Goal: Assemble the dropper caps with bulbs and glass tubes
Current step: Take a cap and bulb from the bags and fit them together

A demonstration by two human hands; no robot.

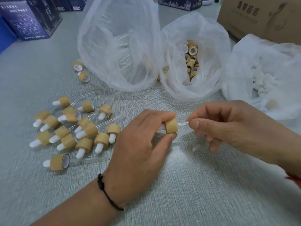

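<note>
My left hand [141, 136] pinches a bamboo-coloured dropper cap [171, 126] between forefinger and thumb; its white bulb [162, 127] pokes out behind the fingers. A clear glass tube [183, 123] sticks out of the cap's open side toward the right. My right hand [228, 126] pinches the tube's free end between thumb and forefinger. Both hands hover just above the grey table [179, 185]. To the left lies a pile of finished droppers [73, 131], caps with white bulbs and glass tubes.
Three open plastic bags stand at the back: one with glass tubes [123, 51], one with bamboo caps [192, 62], one with white bulbs [263, 80]. Two loose caps [81, 70] lie left of the bags. Dark boxes [31, 20] and a cardboard carton [263, 17] line the far edge.
</note>
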